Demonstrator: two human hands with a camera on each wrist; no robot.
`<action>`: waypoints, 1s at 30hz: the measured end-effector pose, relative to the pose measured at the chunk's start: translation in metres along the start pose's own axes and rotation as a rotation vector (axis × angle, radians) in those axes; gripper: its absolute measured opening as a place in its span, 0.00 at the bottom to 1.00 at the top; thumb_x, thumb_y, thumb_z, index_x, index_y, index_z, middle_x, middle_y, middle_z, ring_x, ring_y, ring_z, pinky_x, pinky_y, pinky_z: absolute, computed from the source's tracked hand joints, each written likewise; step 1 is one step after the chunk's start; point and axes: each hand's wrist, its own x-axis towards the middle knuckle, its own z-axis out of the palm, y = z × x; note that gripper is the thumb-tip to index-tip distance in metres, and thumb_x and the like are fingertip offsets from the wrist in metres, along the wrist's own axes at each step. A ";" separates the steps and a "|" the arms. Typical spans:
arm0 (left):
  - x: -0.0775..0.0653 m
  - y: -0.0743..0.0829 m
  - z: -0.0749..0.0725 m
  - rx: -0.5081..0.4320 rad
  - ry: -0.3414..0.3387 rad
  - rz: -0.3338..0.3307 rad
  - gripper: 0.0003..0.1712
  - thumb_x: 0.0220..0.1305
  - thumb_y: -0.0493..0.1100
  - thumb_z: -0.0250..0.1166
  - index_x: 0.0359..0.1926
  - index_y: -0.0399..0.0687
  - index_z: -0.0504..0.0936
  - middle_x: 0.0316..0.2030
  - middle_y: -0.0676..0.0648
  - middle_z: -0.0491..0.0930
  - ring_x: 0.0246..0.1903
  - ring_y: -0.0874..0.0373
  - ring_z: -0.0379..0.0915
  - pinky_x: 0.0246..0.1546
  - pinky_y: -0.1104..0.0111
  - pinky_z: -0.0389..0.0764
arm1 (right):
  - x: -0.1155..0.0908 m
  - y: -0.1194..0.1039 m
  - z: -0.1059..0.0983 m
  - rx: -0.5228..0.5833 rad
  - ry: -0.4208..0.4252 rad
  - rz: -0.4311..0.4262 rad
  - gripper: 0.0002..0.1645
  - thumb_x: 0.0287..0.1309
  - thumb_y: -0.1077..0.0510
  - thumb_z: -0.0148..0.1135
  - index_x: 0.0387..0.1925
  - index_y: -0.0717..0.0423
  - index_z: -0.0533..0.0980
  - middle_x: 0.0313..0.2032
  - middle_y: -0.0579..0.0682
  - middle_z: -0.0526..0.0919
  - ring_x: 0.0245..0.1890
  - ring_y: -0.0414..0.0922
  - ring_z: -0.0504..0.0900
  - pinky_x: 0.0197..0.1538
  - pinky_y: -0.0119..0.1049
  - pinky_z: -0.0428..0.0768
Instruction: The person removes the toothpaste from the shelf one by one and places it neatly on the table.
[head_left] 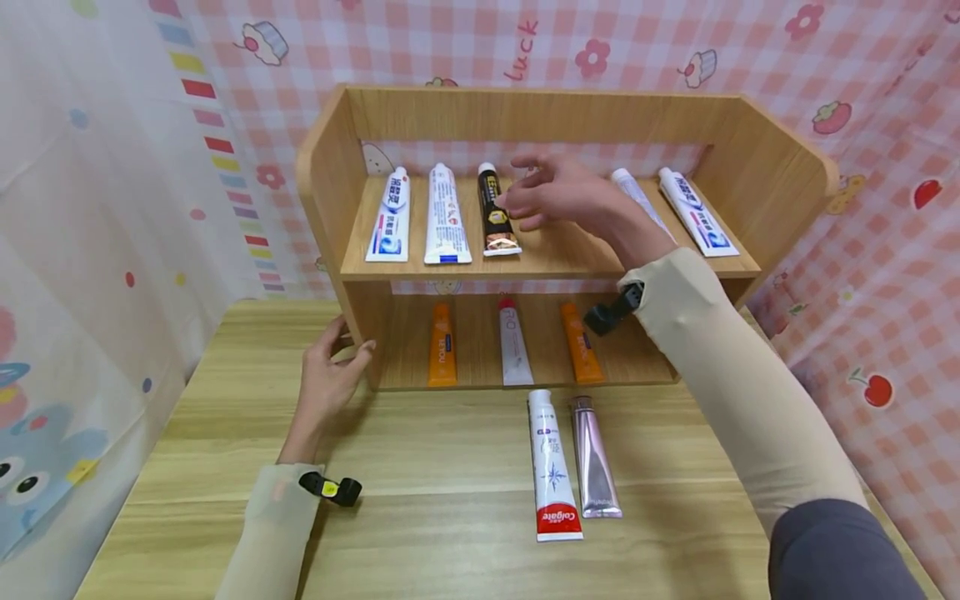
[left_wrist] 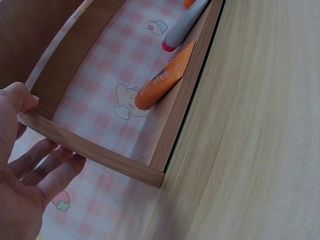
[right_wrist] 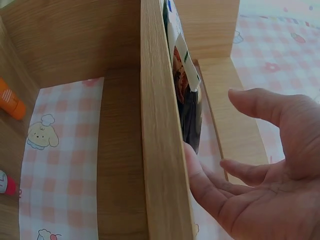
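Note:
My left hand (head_left: 328, 379) holds the left side panel of a two-tier wooden shelf (head_left: 550, 271), thumb on one face and fingers on the other in the left wrist view. Over the upper tier, my right hand (head_left: 562, 193) is just right of a black toothpaste tube (head_left: 496, 212). In the right wrist view its thumb is spread away from the fingers, and nothing is between them. Some fingertips are low by the board, close to the black tube (right_wrist: 191, 115); whether they touch it I cannot tell. Left of that tube lies a white tube (head_left: 446, 212).
The upper tier also bears a blue-white tube (head_left: 390, 215) at left, another (head_left: 697, 212) at right and a partly hidden tube (head_left: 637, 196). Below lie orange tubes (head_left: 442, 346) and a red-capped tube (head_left: 514, 346). A Colgate tube (head_left: 552, 467) and a silvery-pink tube (head_left: 596, 458) lie in front.

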 end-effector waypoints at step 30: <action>-0.002 0.010 0.001 0.010 -0.001 -0.049 0.32 0.68 0.35 0.63 0.72 0.43 0.70 0.60 0.33 0.77 0.58 0.42 0.76 0.46 0.79 0.83 | 0.019 -0.013 0.022 -0.216 0.147 0.145 0.39 0.62 0.53 0.72 0.72 0.54 0.70 0.40 0.51 0.80 0.21 0.36 0.78 0.34 0.31 0.88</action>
